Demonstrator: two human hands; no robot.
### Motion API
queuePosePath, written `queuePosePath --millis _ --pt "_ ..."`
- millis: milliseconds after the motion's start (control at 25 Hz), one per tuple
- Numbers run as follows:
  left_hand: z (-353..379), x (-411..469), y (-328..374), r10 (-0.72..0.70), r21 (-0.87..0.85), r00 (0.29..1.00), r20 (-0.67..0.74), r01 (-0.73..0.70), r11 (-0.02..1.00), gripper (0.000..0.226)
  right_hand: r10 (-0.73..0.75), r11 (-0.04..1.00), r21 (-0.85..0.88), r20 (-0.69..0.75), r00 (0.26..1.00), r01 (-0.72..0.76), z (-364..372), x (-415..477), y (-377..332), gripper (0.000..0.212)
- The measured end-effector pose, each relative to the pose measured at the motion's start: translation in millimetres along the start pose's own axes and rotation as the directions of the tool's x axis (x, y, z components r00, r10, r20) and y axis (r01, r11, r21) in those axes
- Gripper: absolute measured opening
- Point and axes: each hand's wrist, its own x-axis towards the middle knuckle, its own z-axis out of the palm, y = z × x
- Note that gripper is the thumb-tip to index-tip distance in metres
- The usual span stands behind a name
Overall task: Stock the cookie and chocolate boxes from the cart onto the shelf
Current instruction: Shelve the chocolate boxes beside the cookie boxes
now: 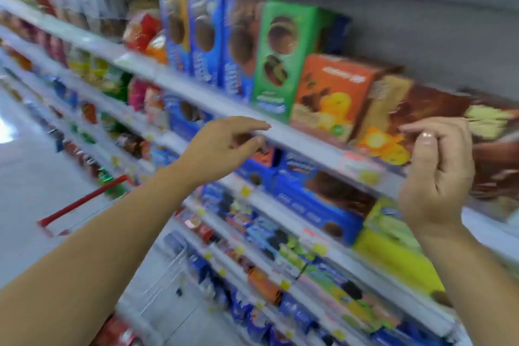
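Here both hands are empty: the left hand (224, 146) loosely spread before the shelf (309, 146) edge, the right hand (435, 177) loosely curled beside the brown box (438, 104) standing on that shelf; the cart (84, 201) sits lower left.

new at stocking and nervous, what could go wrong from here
The brown box by the right hand seems to jut past the shelf edge and could slide off. The left hand is just under the tall green box; a knock might topple it.

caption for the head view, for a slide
Left hand and right hand raised empty before cookie boxes on the shelf, blurred by motion.
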Motion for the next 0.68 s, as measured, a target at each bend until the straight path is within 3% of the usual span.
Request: queuePosePath --millis 80,160,240,360,480,560,600,680 --pt "-37 -53 -64 -0.138 0.035 0.989 0.056 0.136 0.99 0.033 0.113 0.982 0.125 0.229 0.967 -0.145 78 -29 -30 0.029" --pt "-71 -111 -129 -0.32 0.05 0.942 0.098 0.316 0.947 0.029 0.224 0.929 0.162 0.47 0.854 -0.333 157 -66 -65 0.021" --pt "-100 -176 -189 -0.517 0.061 0.846 0.131 0.514 0.856 0.027 0.274 0.877 0.117 0.675 0.685 -0.466 232 -115 -98 0.016" --pt "-138 -275 -260 -0.768 0.056 0.633 0.099 0.767 0.639 0.024 0.264 0.827 -0.015 0.893 0.364 -0.562 330 -205 -149 0.016" --pt "-150 -365 -306 -0.908 0.045 0.413 0.074 0.908 0.417 0.026 0.242 0.808 -0.209 0.97 -0.013 -0.551 396 -299 -186 0.023" --pt "-146 -414 -322 -0.955 0.012 0.288 0.076 0.957 0.29 0.027 0.233 0.814 -0.337 0.935 -0.267 -0.472 421 -361 -200 0.029" --pt "-141 -436 -328 -0.97 -0.002 0.228 0.082 0.973 0.229 0.027 0.229 0.828 -0.38 0.9 -0.37 -0.412 429 -389 -206 0.034" --pt "-127 -474 -337 -0.99 -0.01 0.108 0.092 0.994 0.108 0.027 0.219 0.869 -0.397 0.844 -0.489 -0.296 444 -436 -217 0.045"
